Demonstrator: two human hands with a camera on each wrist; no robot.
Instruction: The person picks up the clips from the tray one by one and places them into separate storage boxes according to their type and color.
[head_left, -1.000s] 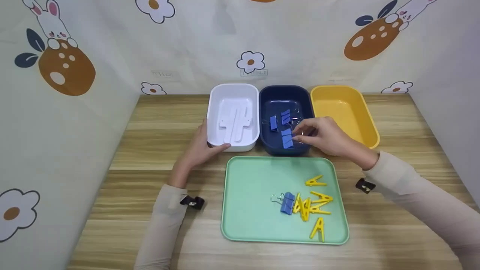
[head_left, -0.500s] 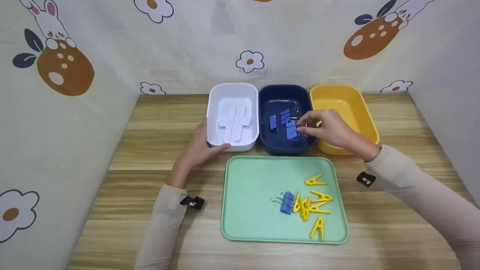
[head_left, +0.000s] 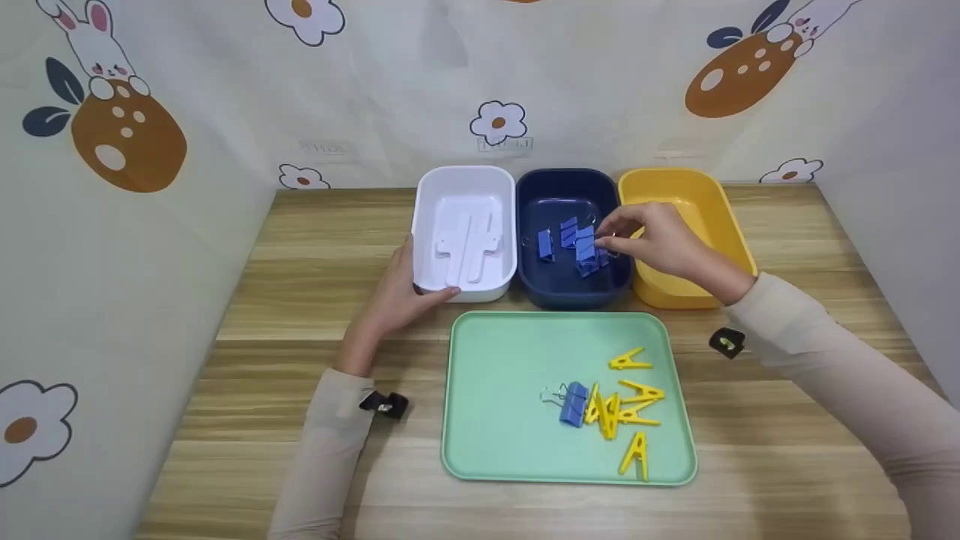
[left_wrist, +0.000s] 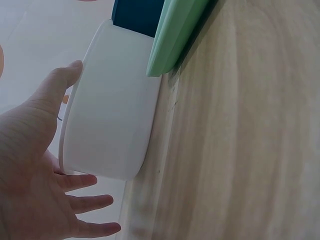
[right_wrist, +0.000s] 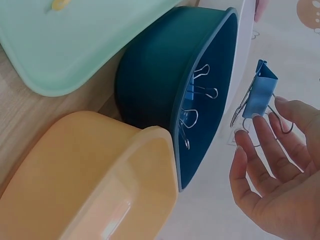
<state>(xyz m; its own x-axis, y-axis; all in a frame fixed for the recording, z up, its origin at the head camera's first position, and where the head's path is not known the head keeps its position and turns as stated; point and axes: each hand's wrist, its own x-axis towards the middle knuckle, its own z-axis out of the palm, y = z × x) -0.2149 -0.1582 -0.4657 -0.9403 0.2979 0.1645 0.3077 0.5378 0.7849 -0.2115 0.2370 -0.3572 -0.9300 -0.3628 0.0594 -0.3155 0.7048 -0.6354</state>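
Note:
My right hand pinches a blue binder clip between thumb and fingers, above the navy bin. In the right wrist view this held clip has its wire handles by the fingertips. Other blue binder clips lie inside the navy bin. At the white bin, my left hand rests on the near left corner. The left wrist view shows the left thumb at the rim and the other fingers straight and spread. Flat white long-handled pieces lie in that bin.
A yellow bin stands right of the navy one, partly behind my right hand. In front, a green tray bears another blue binder clip and several yellow clothespins. A patterned wall covering rises behind the bins.
My right hand has moved toward the back and slightly right, carrying the binder clip from the navy bin's near part to over the other clips. My left hand has stayed on the white bin.

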